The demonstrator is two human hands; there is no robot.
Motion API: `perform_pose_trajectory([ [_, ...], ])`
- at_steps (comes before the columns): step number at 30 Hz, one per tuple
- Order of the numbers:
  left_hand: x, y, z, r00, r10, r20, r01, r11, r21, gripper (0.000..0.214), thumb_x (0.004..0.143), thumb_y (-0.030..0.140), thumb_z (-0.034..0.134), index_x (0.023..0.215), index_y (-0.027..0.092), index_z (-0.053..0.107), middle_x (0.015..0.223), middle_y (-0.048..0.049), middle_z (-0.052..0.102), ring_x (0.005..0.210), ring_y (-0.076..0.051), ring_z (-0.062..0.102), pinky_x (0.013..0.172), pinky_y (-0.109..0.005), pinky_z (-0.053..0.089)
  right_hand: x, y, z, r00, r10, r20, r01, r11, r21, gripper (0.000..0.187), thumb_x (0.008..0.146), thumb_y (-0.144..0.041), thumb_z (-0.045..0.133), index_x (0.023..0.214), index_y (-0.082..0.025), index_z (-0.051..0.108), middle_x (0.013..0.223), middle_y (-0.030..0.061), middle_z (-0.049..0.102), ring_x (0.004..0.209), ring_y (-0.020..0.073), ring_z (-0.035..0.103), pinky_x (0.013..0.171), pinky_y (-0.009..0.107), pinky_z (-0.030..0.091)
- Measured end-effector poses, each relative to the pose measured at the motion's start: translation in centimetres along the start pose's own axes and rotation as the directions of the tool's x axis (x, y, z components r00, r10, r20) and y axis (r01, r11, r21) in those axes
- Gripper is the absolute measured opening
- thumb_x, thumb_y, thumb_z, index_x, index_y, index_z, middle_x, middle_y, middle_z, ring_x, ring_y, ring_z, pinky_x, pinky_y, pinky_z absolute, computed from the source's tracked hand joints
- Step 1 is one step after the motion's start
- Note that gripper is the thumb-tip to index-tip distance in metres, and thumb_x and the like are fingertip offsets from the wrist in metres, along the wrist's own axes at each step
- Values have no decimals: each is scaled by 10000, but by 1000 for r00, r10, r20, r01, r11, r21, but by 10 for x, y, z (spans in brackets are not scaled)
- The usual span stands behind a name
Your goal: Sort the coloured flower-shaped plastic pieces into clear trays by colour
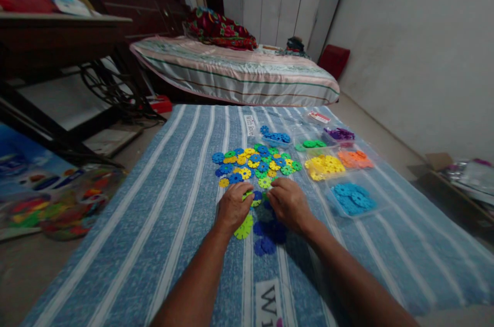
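Observation:
My left hand (233,208) is pinched on a lime green slotted plastic disc (247,194), partly hidden by the fingers. Across from it, my right hand (290,205) has its fingers pressed together at the near edge of a joined cluster; whatever is in them is hidden. The cluster of interlocked discs (254,164), in blue, yellow and green, lies flat just beyond both hands. A blue and lime disc piece (256,199) shows between the hands. Below my left hand are lime discs (243,227), and dark blue discs (265,245) lie in shadow below my right hand.
Clear trays of blue (277,137), green (314,144), purple (339,134), yellow (324,166), orange (355,159) and light blue discs (353,198) stand on the right of the striped cloth (181,188). A bed (239,74) lies beyond, a sewing-machine table (57,20) at left.

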State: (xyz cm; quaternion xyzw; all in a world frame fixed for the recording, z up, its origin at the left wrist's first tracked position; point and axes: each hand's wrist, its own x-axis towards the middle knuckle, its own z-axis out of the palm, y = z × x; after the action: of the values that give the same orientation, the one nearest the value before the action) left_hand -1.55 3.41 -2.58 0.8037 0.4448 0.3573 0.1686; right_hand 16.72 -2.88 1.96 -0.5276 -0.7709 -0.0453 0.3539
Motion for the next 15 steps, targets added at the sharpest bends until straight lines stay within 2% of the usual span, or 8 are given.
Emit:
perform_pose_trajectory([
  [4,0,-1,-1,1000,1,3,-1,1000,-8,162,796,202,595,914,221,704,964,-48,737,981,-216,660,911,-363,538,49,52,-39,996,68,-63,-80,975,-206,305,934,-238,476,674,-198,632,820,94,657,810,207,573,788,346,455],
  [6,1,-1,-1,1000,-5,9,5,1000,-7,167,790,201,600,918,220,705,966,-49,738,982,-218,661,914,-368,539,71,77,-59,968,153,-201,-211,927,-309,277,923,-242,491,695,-191,640,822,105,653,825,230,556,810,377,430],
  [8,2,0,-2,1000,-15,13,15,1000,-6,170,790,203,602,923,221,707,971,-49,739,987,-217,661,921,-369,539,82,92,-70,929,201,-310,-305,890,-339,214,911,-252,508,790,-178,669,844,115,653,845,252,550,812,392,416],
  [9,2,1,-3,1000,-21,13,21,1000,-5,171,790,204,602,923,222,708,973,-49,739,988,-218,661,924,-371,538,82,94,-71,918,211,-334,-325,886,-332,205,912,-261,511,827,-176,676,851,116,653,850,255,550,809,389,413],
  [11,2,3,-4,1000,-28,14,28,1000,-5,167,790,202,605,918,219,711,975,-52,741,987,-221,664,924,-377,539,73,90,-61,929,214,-301,-303,908,-290,219,924,-278,501,833,-183,677,844,107,652,848,247,556,798,364,414],
  [15,0,4,-4,999,-25,-23,24,999,-43,138,811,218,590,871,223,714,929,-42,750,948,-208,680,899,-359,551,37,66,-17,976,204,-77,-214,962,-172,261,927,-261,485,739,-210,658,784,83,647,830,220,570,761,312,422],
])
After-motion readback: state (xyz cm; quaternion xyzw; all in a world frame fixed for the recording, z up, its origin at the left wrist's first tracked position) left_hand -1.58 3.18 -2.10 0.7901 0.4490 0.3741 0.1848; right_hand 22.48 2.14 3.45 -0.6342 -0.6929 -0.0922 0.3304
